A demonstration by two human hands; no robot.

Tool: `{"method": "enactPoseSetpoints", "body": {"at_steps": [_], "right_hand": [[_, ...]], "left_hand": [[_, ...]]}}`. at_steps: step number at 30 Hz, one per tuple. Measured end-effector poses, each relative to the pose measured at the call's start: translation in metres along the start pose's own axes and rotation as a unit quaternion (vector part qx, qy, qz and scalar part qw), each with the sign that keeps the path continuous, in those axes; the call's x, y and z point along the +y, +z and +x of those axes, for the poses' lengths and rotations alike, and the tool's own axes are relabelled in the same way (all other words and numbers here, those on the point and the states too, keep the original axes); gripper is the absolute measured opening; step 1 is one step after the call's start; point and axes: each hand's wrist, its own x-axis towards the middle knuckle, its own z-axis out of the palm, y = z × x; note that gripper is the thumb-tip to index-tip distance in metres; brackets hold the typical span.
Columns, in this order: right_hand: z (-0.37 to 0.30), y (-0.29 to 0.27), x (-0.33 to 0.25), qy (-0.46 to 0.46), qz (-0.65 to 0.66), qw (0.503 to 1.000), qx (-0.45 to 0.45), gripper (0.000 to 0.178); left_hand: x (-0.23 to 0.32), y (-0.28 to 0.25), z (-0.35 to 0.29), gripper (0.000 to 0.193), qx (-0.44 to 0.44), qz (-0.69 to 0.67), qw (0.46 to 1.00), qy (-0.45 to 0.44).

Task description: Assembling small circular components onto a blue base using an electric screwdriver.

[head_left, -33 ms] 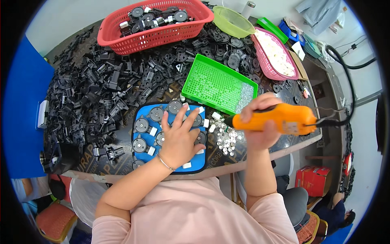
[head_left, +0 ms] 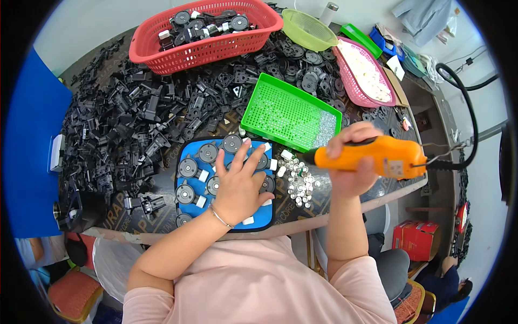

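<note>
My left hand point(head_left: 240, 186) lies with fingers spread over several round black wheel parts point(head_left: 208, 153) set out on a blue mat point(head_left: 197, 141). It hides some of those parts. White blocks point(head_left: 203, 175) stick out from the wheels. Wrapped around an orange electric screwdriver point(head_left: 396, 157), my right hand point(head_left: 353, 159) holds it up to the right of the mat, its dark nose pointing left. A cable runs from the screwdriver's back end. Beneath its nose lies a cluster of small shiny metal-and-white pieces point(head_left: 300, 186). The screwdriver's bit cannot be made out.
Behind the mat sits a green tray point(head_left: 259, 102) with small silvery screws. Loose black plastic parts point(head_left: 129, 113) heap over the left and back. A red basket point(head_left: 210, 56), a yellow-green basket point(head_left: 307, 29) and a pink basket point(head_left: 353, 81) line the far side. The black cable point(head_left: 470, 108) loops at right.
My right hand and the orange screwdriver have shifted slightly to the right. My left hand keeps almost the same place on the wheel parts.
</note>
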Motion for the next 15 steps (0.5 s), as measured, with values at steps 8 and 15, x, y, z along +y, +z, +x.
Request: {"method": "enactPoseSetpoints", "body": {"at_steps": [8,15], "right_hand": [[0.019,-0.024,0.040,-0.045,-0.064,0.991,0.112,0.027],[0.025,-0.024,0.053,-0.064,-0.041,0.993,0.085,0.020]], "left_hand": [[0.002,-0.001,0.000,0.045,-0.023,-0.017,0.999,-0.031],[-0.003,-0.004,0.000,0.048,-0.046,-0.045,0.997,-0.045]]}}
